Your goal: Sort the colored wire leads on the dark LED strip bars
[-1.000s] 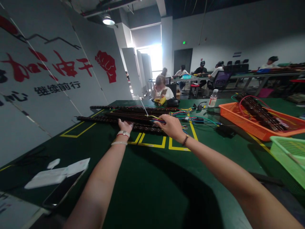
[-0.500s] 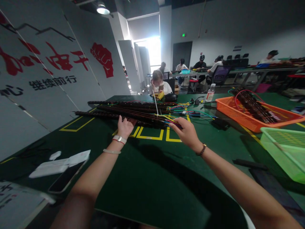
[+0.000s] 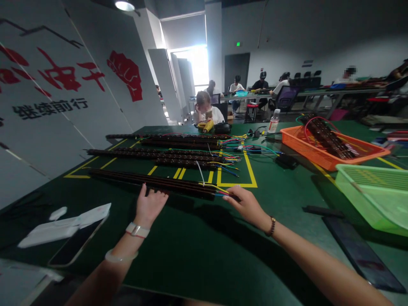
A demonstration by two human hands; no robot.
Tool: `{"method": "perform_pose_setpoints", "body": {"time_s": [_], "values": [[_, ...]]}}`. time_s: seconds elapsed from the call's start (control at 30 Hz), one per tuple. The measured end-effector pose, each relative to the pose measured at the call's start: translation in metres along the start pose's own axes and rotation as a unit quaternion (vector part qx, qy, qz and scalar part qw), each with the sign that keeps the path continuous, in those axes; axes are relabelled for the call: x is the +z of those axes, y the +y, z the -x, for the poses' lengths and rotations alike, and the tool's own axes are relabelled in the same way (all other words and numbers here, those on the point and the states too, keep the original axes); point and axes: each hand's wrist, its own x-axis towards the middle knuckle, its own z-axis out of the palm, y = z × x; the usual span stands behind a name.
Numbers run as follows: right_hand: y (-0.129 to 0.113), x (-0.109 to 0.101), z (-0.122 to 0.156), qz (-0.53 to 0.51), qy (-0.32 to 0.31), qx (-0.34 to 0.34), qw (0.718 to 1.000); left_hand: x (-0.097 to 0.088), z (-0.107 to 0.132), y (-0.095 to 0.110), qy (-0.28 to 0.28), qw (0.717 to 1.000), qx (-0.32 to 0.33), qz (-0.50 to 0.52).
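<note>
The near dark bundle (image 3: 153,183) is lying lengthwise in front of us, low over the tabletop (image 3: 191,250); we are not managing to tell whether it is touching the surface all along. With our right hand (image 3: 250,207) we are pinching the coloured wires (image 3: 221,191) coming out of its right end, thumb and fingers closing on them. Our left hand (image 3: 150,207) is resting against the bundle's near edge with its fingers curling, though we are not seeing clearly enough to tell whether it is gripping. A white tie (image 3: 200,172) is sticking up near the wired end. Beyond, we are seeing other dark bundles (image 3: 127,153) lying over the yellow lines (image 3: 237,185). On our right, an orange basket (image 3: 306,151) is holding another dark bundle, and a green basket (image 3: 360,199) is standing nearer to us. On our left, a phone (image 3: 78,242) is lying partly under white paper (image 3: 54,231).
</note>
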Motion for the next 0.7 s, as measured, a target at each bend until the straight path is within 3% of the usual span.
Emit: {"method": "perform_pose_setpoints", "body": {"time_s": [0.1, 0.27, 0.37, 0.5, 0.6, 0.7], "values": [[0.002, 0.002, 0.003, -0.001, -0.01, 0.025, 1.0, -0.005, -0.002, -0.004, -0.026, 0.997, -0.048, 0.048], [0.013, 0.007, 0.012, -0.008, -0.038, 0.066, 0.997, -0.011, -0.001, -0.005, 0.029, 0.993, -0.112, 0.027], [0.023, 0.01, 0.022, -0.008, -0.074, 0.088, 0.993, -0.017, 0.014, -0.002, 0.03, 0.989, -0.139, 0.037], [0.035, 0.014, 0.031, -0.067, -0.174, 0.159, 0.97, -0.021, 0.047, -0.004, 0.057, 0.991, -0.117, 0.036], [0.043, 0.014, 0.034, -0.119, -0.22, 0.2, 0.947, -0.012, 0.074, -0.014, -0.011, 0.991, -0.134, 0.022], [0.049, 0.012, 0.032, -0.099, -0.197, 0.177, 0.959, 0.006, 0.097, -0.031, -0.153, 0.961, -0.229, -0.007]]}}
